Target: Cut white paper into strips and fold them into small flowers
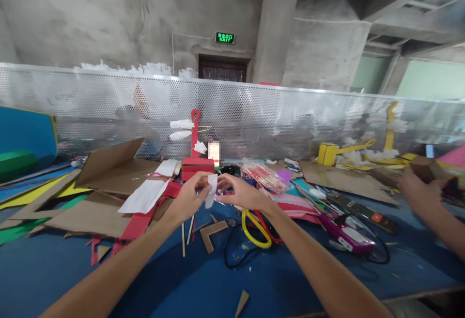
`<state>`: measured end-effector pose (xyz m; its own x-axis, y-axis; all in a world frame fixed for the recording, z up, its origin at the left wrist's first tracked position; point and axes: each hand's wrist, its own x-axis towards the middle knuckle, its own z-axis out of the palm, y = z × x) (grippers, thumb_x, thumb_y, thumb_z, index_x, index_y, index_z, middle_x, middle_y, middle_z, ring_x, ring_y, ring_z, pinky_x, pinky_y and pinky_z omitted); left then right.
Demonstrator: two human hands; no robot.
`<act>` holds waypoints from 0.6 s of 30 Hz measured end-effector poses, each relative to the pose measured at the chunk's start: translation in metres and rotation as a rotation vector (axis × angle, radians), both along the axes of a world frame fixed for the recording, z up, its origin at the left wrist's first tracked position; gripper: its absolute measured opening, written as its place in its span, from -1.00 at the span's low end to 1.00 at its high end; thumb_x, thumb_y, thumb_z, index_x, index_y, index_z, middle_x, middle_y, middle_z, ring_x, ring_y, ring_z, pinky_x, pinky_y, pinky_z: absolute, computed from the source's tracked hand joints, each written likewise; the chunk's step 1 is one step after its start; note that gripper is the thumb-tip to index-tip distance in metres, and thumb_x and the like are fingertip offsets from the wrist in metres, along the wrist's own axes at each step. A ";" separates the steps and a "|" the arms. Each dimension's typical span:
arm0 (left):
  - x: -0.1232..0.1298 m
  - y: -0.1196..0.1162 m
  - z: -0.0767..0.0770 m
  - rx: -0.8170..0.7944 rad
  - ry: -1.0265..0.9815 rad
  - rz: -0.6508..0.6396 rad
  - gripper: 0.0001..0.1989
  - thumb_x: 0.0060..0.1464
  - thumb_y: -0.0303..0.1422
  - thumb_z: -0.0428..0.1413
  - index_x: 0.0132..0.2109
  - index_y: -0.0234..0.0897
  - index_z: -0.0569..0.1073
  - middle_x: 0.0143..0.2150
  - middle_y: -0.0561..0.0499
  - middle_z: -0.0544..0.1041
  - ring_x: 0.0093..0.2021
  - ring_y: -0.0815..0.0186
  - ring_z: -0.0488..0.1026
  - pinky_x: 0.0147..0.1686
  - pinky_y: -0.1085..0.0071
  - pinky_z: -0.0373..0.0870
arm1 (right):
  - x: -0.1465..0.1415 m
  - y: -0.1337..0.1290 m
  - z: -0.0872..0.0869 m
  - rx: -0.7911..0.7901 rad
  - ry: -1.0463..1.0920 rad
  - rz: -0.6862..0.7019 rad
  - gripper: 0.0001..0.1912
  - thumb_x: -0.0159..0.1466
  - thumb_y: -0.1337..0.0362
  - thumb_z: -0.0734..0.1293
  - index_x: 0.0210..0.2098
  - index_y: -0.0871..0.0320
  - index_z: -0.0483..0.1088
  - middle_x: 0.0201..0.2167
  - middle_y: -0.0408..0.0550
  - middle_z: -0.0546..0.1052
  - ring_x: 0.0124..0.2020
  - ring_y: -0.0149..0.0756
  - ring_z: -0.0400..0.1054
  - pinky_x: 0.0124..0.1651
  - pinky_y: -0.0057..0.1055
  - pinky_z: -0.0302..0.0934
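Note:
A small strip of white paper [211,193] is held up between my two hands above the blue table. My left hand [193,196] pinches its left side with curled fingers. At the right edge of the same strip, my right hand [242,193] has its thumb and fingers bent round against it. Just behind them stands a red cardboard box [198,165], with an upright red strip [195,131] rising at its back. White paper pieces [182,124] and thin sticks are fixed to that upright.
Yellow-handled scissors [250,235], a purple tool [347,234] and a bag of sticks [263,175] lie to the right. Cardboard sheets [90,216] and white paper [145,196] spread leftward. Another person's hand [421,189] is at far right. A perforated metal screen [254,114] stands behind.

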<state>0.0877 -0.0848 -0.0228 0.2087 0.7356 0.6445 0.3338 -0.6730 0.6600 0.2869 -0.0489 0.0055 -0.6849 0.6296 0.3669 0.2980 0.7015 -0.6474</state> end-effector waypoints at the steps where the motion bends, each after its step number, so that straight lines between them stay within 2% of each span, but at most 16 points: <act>1: 0.000 -0.001 0.002 -0.038 -0.080 -0.041 -0.70 0.17 -0.31 0.02 0.03 -0.27 0.29 -0.09 -0.10 0.50 -0.16 0.27 0.49 -0.14 0.34 0.41 | -0.005 -0.001 -0.002 -0.044 0.080 0.023 -0.53 0.09 0.19 0.42 -0.02 0.14 0.32 -0.15 0.01 0.49 -0.19 -0.26 0.38 -0.15 -0.35 0.25; 4: -0.002 -0.002 0.005 -0.117 -0.227 -0.080 -0.65 0.11 -0.28 0.09 0.02 -0.28 0.26 -0.07 -0.12 0.48 -0.22 0.29 0.50 -0.20 0.36 0.43 | -0.017 -0.001 -0.008 -0.185 0.237 0.006 -0.71 0.11 0.19 0.40 -0.21 0.18 0.37 -0.38 -0.06 0.51 -0.34 -0.30 0.41 -0.29 -0.39 0.27; 7: -0.005 0.001 0.003 -0.186 -0.260 -0.085 -0.58 0.05 -0.29 0.15 0.03 -0.26 0.25 -0.07 -0.10 0.46 -0.22 0.31 0.50 -0.18 0.34 0.42 | -0.022 0.002 -0.011 -0.260 0.332 -0.046 -0.77 0.08 0.20 0.41 -0.34 0.20 0.37 -0.48 -0.10 0.48 -0.46 -0.34 0.39 -0.41 -0.43 0.23; 13: -0.008 0.003 -0.002 -0.310 -0.189 -0.199 -0.63 0.00 -0.32 0.20 -0.05 -0.29 0.30 -0.35 0.03 0.51 -0.34 0.34 0.47 -0.24 0.36 0.39 | -0.021 0.004 -0.010 -0.309 0.410 -0.091 -0.75 0.06 0.18 0.42 -0.36 0.21 0.38 -0.47 -0.10 0.48 -0.49 -0.38 0.34 -0.47 -0.47 0.20; 18: -0.006 0.000 0.002 -0.332 -0.224 -0.243 -0.65 0.00 -0.34 0.19 -0.07 -0.29 0.31 -0.35 0.03 0.52 -0.34 0.35 0.46 -0.24 0.36 0.37 | -0.022 0.001 -0.011 -0.337 0.414 -0.003 -0.70 0.01 0.21 0.47 -0.31 0.19 0.37 -0.42 -0.10 0.49 -0.43 -0.36 0.37 -0.41 -0.45 0.24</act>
